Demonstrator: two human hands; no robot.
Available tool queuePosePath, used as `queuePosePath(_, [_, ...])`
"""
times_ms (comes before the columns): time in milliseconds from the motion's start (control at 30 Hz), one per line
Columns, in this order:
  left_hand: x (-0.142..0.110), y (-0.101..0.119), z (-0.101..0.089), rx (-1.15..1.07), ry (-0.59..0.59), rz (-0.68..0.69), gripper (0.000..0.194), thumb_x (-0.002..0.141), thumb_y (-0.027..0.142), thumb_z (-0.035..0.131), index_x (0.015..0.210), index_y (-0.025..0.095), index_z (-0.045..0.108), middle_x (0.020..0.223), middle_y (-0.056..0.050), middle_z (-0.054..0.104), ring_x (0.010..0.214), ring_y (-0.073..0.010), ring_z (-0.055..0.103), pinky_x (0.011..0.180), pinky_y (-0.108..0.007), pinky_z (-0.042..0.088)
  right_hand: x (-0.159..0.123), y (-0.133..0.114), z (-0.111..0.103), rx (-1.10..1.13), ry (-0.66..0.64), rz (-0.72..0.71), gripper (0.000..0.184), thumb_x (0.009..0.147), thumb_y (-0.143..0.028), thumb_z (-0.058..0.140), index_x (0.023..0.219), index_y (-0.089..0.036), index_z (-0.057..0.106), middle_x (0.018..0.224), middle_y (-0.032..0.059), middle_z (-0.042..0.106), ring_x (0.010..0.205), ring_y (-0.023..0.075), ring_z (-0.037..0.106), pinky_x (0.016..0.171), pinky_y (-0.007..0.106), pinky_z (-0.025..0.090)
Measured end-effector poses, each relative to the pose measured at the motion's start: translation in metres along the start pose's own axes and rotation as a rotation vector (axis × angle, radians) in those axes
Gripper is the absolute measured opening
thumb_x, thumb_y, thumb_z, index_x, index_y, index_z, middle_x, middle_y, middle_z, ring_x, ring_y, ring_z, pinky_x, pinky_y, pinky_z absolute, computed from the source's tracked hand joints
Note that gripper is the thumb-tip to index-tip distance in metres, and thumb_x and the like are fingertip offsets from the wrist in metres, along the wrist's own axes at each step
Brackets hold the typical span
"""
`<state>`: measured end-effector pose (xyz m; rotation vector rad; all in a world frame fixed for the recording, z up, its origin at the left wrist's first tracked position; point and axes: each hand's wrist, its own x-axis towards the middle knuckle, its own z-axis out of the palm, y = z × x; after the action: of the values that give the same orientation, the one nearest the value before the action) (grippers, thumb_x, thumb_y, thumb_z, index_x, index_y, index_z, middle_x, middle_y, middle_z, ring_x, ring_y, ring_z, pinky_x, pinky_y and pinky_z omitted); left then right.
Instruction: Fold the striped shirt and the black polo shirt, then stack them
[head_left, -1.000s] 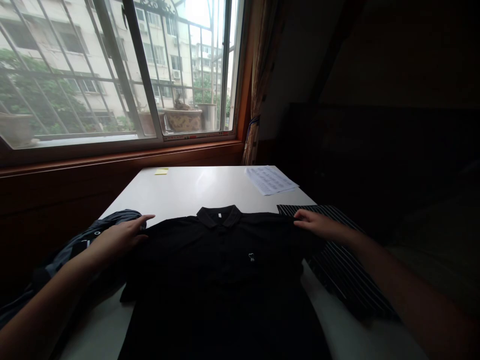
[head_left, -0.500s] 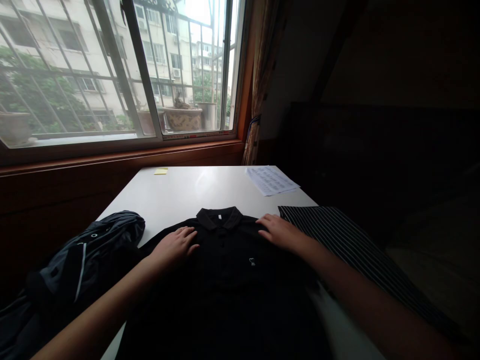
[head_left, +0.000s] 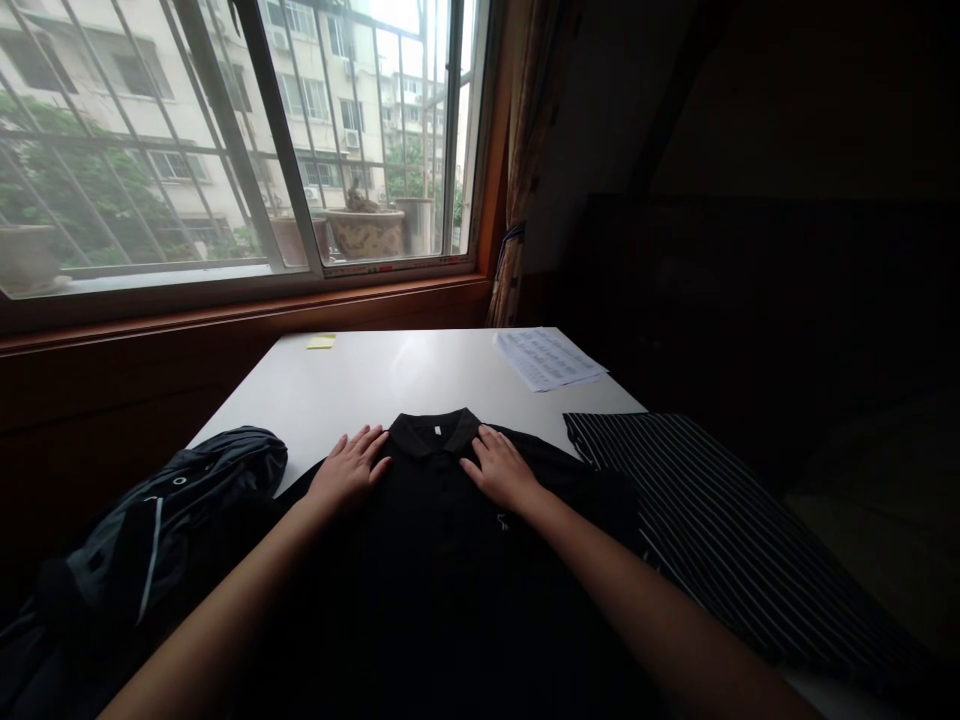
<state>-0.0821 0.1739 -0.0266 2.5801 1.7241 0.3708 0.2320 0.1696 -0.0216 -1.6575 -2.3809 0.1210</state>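
Black collared shirt (head_left: 442,560) laid out face up on the near half of the white surface (head_left: 405,375), collar (head_left: 435,432) to the far side, small pale tag inside the neck. Small light logo on the chest, right of center. Lower part lost in shadow, hem can't be made out.

Left hand (head_left: 349,470): open, palm down on the shirt left of the collar, fingers a bit apart, nothing gripped. Right hand (head_left: 501,468): open, palm down, fingertips at the right edge of the collar, thumb out toward the middle, nothing gripped.

Dark gray-black garment (head_left: 225,470) bunched on the left. Black cloth with white stripes (head_left: 697,500) on the right, beside the shirt; too dark to tell if they touch. Printed sheets (head_left: 549,358) at far right of surface, yellow note (head_left: 321,341) at far left. Barred window (head_left: 225,150) beyond, curtain (head_left: 510,250) tied at its right.
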Motion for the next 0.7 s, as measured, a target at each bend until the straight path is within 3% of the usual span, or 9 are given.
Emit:
queuePosePath(167, [0.009, -0.015, -0.004, -0.157, 0.151, -0.088, 0.047, 0.098, 0.043, 0.043, 0.138, 0.02, 0.052, 0.129, -0.013, 0.058, 0.124, -0.0314, 0.049, 0.108, -0.05, 0.038, 0.003, 0.009, -0.005, 0.142, 0.121, -0.004, 0.04, 0.094, -0.039, 0.053, 0.124, -0.016, 0.065, 0.142, 0.0134, 0.056, 0.136, 0.0268, 0.044, 0.116, 0.039, 0.031])
queuePosePath(233, [0.016, -0.019, -0.01, -0.183, 0.133, -0.109, 0.042, 0.098, 0.042, 0.043, 0.128, 0.02, 0.061, 0.118, -0.012, 0.061, 0.115, -0.0302, 0.054, 0.104, -0.049, 0.041, 0.01, 0.017, -0.011, 0.171, 0.17, 0.05, 0.031, 0.097, -0.031, 0.046, 0.113, -0.019, 0.069, 0.127, 0.0119, 0.065, 0.124, 0.0255, 0.053, 0.11, 0.038, 0.037])
queuePosePath(333, [0.036, -0.02, -0.019, -0.254, 0.062, -0.122, 0.039, 0.097, 0.044, 0.043, 0.116, 0.02, 0.068, 0.109, -0.01, 0.064, 0.103, -0.0253, 0.061, 0.098, -0.04, 0.047, 0.028, 0.033, -0.02, 0.203, 0.213, 0.14, 0.035, 0.101, -0.029, 0.037, 0.11, -0.017, 0.068, 0.115, 0.0136, 0.067, 0.111, 0.0258, 0.059, 0.104, 0.041, 0.041])
queuePosePath(400, [0.051, -0.018, -0.023, -0.302, -0.009, -0.135, 0.038, 0.095, 0.046, 0.047, 0.11, 0.021, 0.071, 0.103, -0.008, 0.068, 0.095, -0.0228, 0.065, 0.088, -0.034, 0.052, 0.044, 0.041, -0.022, 0.242, 0.176, 0.141, 0.031, 0.098, -0.036, 0.048, 0.112, -0.017, 0.068, 0.113, 0.0115, 0.068, 0.103, 0.0241, 0.062, 0.098, 0.039, 0.044])
queuePosePath(533, [0.073, -0.011, -0.025, -0.361, -0.124, -0.168, 0.033, 0.086, 0.047, 0.06, 0.102, 0.021, 0.074, 0.087, -0.005, 0.072, 0.082, -0.0213, 0.068, 0.071, -0.027, 0.053, 0.071, 0.049, -0.02, 0.316, 0.012, 0.104, 0.028, 0.081, -0.041, 0.074, 0.1, -0.02, 0.071, 0.094, 0.0036, 0.072, 0.084, 0.0189, 0.066, 0.077, 0.028, 0.05])
queuePosePath(633, [0.079, -0.01, -0.022, -0.354, -0.107, -0.19, 0.03, 0.085, 0.044, 0.063, 0.1, 0.021, 0.073, 0.091, -0.005, 0.072, 0.086, -0.0218, 0.068, 0.073, -0.028, 0.052, 0.086, 0.048, -0.017, 0.333, -0.048, 0.12, 0.027, 0.077, -0.037, 0.078, 0.095, -0.019, 0.069, 0.086, 0.0015, 0.07, 0.077, 0.0174, 0.065, 0.067, 0.025, 0.047])
queuePosePath(700, [0.081, -0.012, -0.02, -0.327, -0.06, -0.206, 0.026, 0.086, 0.041, 0.062, 0.099, 0.021, 0.073, 0.098, -0.006, 0.07, 0.094, -0.023, 0.066, 0.079, -0.029, 0.051, 0.096, 0.044, -0.016, 0.331, -0.042, 0.119, 0.023, 0.079, -0.034, 0.077, 0.094, -0.019, 0.067, 0.089, 0.0015, 0.069, 0.081, 0.017, 0.063, 0.069, 0.025, 0.045])
